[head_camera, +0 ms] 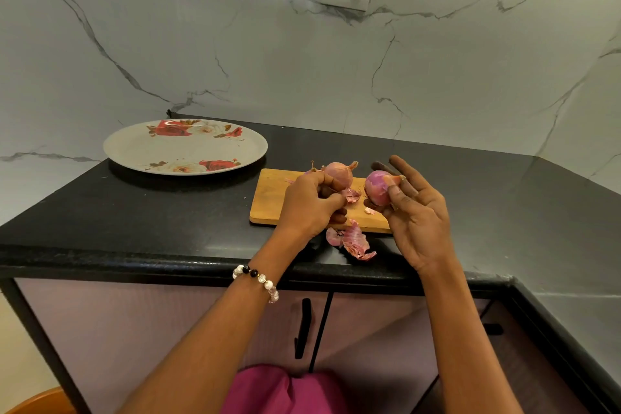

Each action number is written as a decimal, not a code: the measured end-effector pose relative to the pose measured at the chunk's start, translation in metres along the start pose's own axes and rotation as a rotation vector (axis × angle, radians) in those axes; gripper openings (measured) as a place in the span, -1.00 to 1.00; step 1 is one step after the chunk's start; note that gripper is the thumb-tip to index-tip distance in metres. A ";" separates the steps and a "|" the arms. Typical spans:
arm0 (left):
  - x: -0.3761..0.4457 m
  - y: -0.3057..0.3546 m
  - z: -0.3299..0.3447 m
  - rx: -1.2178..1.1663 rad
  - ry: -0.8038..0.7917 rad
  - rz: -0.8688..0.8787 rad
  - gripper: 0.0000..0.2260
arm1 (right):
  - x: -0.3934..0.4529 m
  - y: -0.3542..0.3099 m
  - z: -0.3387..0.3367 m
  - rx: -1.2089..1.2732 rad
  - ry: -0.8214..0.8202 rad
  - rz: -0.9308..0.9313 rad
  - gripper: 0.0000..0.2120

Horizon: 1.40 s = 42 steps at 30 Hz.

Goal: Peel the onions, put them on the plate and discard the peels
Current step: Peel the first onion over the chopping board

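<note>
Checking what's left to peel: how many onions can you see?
3, perhaps. One in the right hand: onion. One unpeeled onion stands on the cutting board. A third peeks behind the left hand, mostly hidden.

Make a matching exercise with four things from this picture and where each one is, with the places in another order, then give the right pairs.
Things:
1. floral plate
2. partly peeled onion
3. unpeeled onion
4. large loose peel

Places:
A. on the black counter, in front of the cutting board
B. lying on the wooden cutting board
C. held in the right hand
D. on the counter, left of the board, with nothing on it

Pairs: 1-D, 2-C, 3-B, 4-A
</note>
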<state>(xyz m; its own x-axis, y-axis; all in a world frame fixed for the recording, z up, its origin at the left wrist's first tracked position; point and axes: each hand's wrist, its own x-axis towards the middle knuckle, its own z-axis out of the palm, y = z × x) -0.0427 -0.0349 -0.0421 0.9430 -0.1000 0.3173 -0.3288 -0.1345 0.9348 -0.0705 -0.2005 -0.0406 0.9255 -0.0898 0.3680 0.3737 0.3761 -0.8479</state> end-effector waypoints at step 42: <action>-0.004 0.003 -0.003 0.032 0.051 0.500 -0.83 | -0.007 -0.008 0.009 -0.051 -0.033 0.185 -0.63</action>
<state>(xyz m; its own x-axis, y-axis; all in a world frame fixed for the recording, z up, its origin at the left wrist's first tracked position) -0.0474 -0.0322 -0.0407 0.6705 -0.1117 0.7334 -0.7418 -0.1130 0.6610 -0.0802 -0.1946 -0.0333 0.9765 0.0072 0.2155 0.2007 0.3357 -0.9203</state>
